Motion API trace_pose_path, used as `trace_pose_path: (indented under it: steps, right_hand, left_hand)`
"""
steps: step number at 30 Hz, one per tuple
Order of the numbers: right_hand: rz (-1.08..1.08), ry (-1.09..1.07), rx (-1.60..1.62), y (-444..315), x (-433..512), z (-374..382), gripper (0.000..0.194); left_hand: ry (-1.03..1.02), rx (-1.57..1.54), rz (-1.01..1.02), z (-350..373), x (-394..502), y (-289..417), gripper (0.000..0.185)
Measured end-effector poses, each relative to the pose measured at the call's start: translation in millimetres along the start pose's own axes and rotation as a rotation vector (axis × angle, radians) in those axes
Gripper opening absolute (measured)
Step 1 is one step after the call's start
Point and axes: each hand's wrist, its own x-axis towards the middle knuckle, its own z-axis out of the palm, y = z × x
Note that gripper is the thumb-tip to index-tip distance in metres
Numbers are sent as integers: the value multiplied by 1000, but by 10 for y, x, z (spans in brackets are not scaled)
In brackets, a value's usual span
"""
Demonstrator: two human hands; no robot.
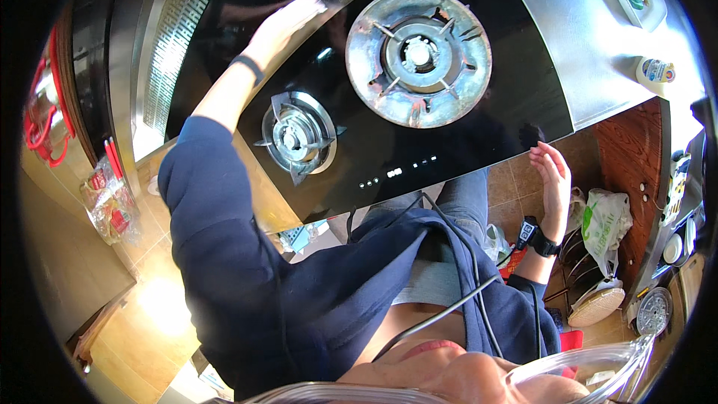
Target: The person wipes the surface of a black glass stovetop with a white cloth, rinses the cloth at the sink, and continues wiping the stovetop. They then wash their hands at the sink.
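A black glass gas cooktop (516,67) lies before me, with a large round burner (364,76) and a smaller burner (328,148). My left hand (289,19) reaches over the cooktop's far left edge, close to a glossy black panel (219,39) that reflects it. Something pale and bright shows at its fingertips; glare hides whether the hand holds anything. Beside the front right corner of the cooktop is my right hand (551,171), its fingers lightly bent and somewhat apart, with nothing in them. Its fingertips are near the glass edge; contact is unclear.
On the steel counter (561,5) to the right stand a white tray (642,0) and a white labelled container (653,72). Lower right, a plastic bag (606,224) hangs near a wooden cabinet panel (634,151). A dark cable (437,314) crosses my chest.
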Motion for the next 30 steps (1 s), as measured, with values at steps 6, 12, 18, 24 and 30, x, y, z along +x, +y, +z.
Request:
trace_pose_path:
  steps: [6, 12, 18, 24, 30]
  right_hand:
    - [14, 75, 30, -68, 14, -437, 28]
    - [34, 143, 33, -117, 58, -620, 28]
    - [48, 159, 99, -106, 124, -616, 28]
    - [37, 146, 58, -94, 163, -507, 28]
    - [29, 131, 10, -91, 132, -317, 28]
  left_hand:
    - [177, -151, -110, 89, 2010, -421, 48]
    - [556, -422, -122, -102, 3449, -779, 37]
    - [485, -634, -44, 20, 3365, -488, 43]
    - [337, -1130, -166, 209, 2774, -164, 37]
    - [217, -808, -199, 410, 1858, 45, 44]
